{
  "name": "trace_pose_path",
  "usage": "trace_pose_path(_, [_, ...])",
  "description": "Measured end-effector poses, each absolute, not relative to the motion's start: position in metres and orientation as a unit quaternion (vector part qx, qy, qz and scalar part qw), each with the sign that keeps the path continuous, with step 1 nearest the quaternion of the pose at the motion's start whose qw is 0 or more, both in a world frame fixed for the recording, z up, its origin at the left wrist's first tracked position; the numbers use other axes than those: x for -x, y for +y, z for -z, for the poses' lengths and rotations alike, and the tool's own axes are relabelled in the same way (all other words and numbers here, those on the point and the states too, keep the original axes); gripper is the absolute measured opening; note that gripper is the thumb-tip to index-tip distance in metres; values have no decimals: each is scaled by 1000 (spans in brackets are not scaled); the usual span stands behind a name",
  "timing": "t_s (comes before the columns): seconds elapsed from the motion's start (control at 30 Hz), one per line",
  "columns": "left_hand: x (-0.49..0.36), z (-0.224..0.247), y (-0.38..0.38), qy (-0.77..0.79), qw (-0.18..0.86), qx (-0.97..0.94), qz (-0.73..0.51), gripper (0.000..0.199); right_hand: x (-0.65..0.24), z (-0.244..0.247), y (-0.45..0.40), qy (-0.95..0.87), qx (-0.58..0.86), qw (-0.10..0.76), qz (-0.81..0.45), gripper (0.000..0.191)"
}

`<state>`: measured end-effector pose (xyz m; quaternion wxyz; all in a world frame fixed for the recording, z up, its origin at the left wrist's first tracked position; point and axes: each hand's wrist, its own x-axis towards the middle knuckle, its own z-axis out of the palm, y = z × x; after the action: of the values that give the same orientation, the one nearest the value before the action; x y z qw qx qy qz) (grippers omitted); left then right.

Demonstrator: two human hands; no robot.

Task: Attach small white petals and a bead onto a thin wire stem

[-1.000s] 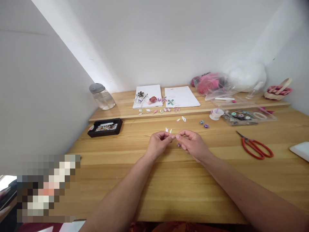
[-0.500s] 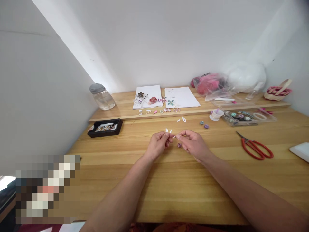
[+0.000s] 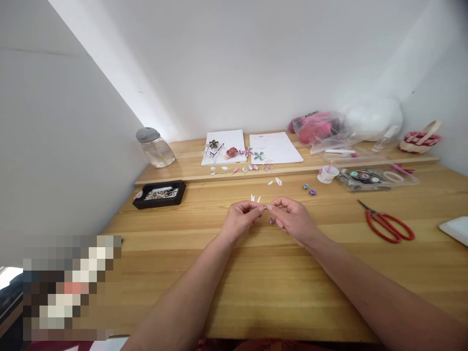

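pinching tiny paper piece (image 3: 264, 208) between both hands' fingertips

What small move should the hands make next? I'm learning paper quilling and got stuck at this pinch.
Probably keep the pinch and press the tiny piece flat between the fingertips. The left hand and right hand meet on it just above the table; it is too small to tell its shape. Two white petals lie just beyond, a purple coil below.

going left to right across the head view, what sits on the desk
glass jar → black tray → left hand → right hand → red scissors → pink basket
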<state>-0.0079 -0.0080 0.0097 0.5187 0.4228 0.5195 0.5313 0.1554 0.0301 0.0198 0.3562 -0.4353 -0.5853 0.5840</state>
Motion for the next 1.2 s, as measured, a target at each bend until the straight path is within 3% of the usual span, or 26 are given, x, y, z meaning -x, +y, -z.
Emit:
trace_pose_path(0.53, [4,-8,-8,525,523,-388,-548,36,-155,-21,29,-588,438,354,-581,35])
trace_pose_path(1.2, [2,-8,-8,529,515,-386,-553,43,-155,-18,30,-582,429,358,-591,38])
